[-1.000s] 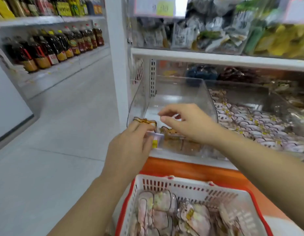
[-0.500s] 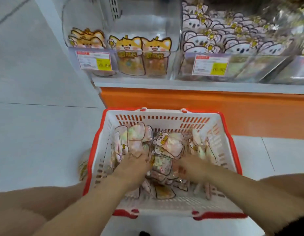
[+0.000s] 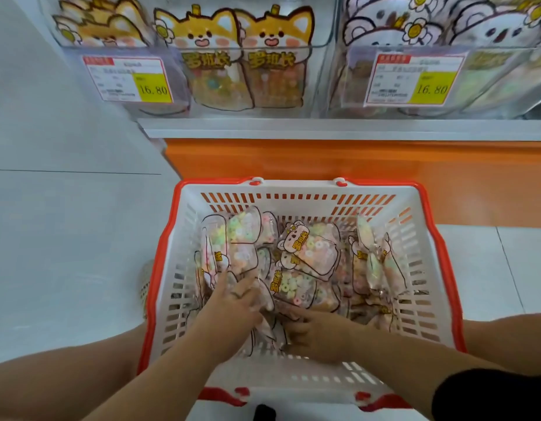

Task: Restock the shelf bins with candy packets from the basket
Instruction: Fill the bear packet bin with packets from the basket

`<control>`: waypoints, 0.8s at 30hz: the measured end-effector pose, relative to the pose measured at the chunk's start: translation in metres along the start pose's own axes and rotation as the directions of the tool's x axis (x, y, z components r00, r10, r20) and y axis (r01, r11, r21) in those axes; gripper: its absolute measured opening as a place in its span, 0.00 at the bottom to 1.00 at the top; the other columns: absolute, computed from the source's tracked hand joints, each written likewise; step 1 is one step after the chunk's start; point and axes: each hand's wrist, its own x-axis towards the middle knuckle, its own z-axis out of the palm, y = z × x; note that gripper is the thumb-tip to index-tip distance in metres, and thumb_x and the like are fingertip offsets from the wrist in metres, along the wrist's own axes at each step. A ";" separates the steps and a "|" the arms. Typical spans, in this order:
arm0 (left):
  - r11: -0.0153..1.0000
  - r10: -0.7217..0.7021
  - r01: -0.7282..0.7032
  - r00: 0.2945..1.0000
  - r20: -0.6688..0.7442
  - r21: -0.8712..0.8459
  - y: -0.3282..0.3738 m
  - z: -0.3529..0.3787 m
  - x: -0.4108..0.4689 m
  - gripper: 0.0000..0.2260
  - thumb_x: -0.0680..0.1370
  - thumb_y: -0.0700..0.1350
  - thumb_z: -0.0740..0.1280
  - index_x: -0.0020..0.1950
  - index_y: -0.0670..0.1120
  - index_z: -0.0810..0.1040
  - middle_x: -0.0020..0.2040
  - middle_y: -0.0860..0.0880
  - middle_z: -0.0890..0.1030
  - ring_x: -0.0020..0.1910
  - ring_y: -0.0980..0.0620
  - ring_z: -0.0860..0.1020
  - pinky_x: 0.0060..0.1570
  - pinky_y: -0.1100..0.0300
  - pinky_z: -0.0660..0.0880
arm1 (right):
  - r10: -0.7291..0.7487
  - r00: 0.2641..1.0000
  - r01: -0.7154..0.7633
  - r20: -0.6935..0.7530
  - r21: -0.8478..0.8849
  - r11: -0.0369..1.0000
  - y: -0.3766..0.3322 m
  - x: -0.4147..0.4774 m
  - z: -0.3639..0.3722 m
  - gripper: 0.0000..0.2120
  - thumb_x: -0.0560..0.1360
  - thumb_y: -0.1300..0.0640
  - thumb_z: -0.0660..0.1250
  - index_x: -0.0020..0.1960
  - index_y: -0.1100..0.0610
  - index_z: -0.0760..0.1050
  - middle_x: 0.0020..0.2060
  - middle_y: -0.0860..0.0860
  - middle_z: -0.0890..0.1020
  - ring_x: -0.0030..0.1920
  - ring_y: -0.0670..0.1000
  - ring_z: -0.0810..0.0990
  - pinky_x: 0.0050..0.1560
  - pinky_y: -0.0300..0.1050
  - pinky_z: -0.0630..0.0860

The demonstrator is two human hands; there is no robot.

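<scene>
A white basket with a red rim (image 3: 293,186) stands on the floor below the shelf. It holds several clear candy packets (image 3: 308,253) of pastel rings. My left hand (image 3: 233,302) lies on the packets at the near left, fingers bent into the pile. My right hand (image 3: 317,332) is beside it, fingers curled against a clear packet between the two hands. What either hand grips is hidden. On the shelf above, the left clear bin (image 3: 319,86) holds fox-shaped packets (image 3: 245,71), and the right bin (image 3: 506,86) holds koala-shaped packets (image 3: 384,28).
Price tags reading 16.80 hang on the left bin (image 3: 126,79) and the right bin (image 3: 415,79). An orange shelf base (image 3: 324,159) rises right behind the basket. Pale floor tiles (image 3: 66,238) spread to the left. A small object (image 3: 145,278) lies by the basket's left side.
Both hands left the left shelf bin and went down into the basket. The view dropped from the shelf to the basket; now both hands sit deeper among the packets.
</scene>
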 end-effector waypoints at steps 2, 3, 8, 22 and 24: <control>1.000 -0.001 0.001 1.000 0.000 -0.026 -0.001 0.002 -0.002 0.20 0.79 0.45 0.67 0.69 0.59 0.72 0.82 0.48 0.55 0.81 0.43 0.44 0.71 0.25 0.40 | 0.016 1.000 -0.016 0.021 0.012 1.000 0.001 0.003 -0.002 0.14 0.77 0.51 0.66 0.62 0.45 0.79 0.42 0.45 0.84 0.60 0.52 0.75 0.75 0.66 0.32; 0.999 -0.003 0.003 1.000 0.002 -0.033 -0.002 0.002 -0.002 0.20 0.79 0.45 0.67 0.69 0.60 0.72 0.81 0.49 0.56 0.81 0.43 0.45 0.71 0.26 0.40 | 0.033 0.999 -0.033 0.003 0.024 0.999 0.000 0.005 -0.002 0.13 0.76 0.51 0.66 0.59 0.45 0.80 0.40 0.45 0.83 0.59 0.52 0.75 0.76 0.65 0.34; 1.000 -0.013 0.014 1.000 0.018 -0.019 -0.002 -0.006 0.002 0.19 0.81 0.45 0.65 0.71 0.57 0.72 0.80 0.48 0.59 0.81 0.44 0.48 0.72 0.26 0.41 | 0.146 0.986 -0.134 -0.077 0.145 0.980 0.000 0.003 -0.001 0.06 0.73 0.57 0.69 0.48 0.49 0.83 0.41 0.48 0.84 0.57 0.53 0.77 0.78 0.58 0.55; 0.651 -0.382 0.225 0.923 -0.057 -0.725 0.014 -0.063 0.003 0.17 0.84 0.59 0.56 0.52 0.52 0.80 0.48 0.53 0.82 0.49 0.52 0.81 0.58 0.52 0.76 | 0.903 0.273 0.136 0.331 0.916 -0.377 0.035 -0.094 -0.108 0.05 0.75 0.59 0.73 0.44 0.54 0.78 0.32 0.46 0.83 0.31 0.41 0.77 0.38 0.38 0.71; 0.228 -0.407 0.245 0.903 0.137 -0.942 0.019 -0.079 0.000 0.23 0.80 0.67 0.57 0.59 0.53 0.80 0.54 0.54 0.83 0.53 0.51 0.82 0.61 0.51 0.76 | 0.878 0.266 0.324 0.397 0.821 -0.469 0.031 -0.095 -0.121 0.08 0.73 0.59 0.76 0.42 0.57 0.77 0.30 0.47 0.81 0.30 0.44 0.79 0.38 0.44 0.73</control>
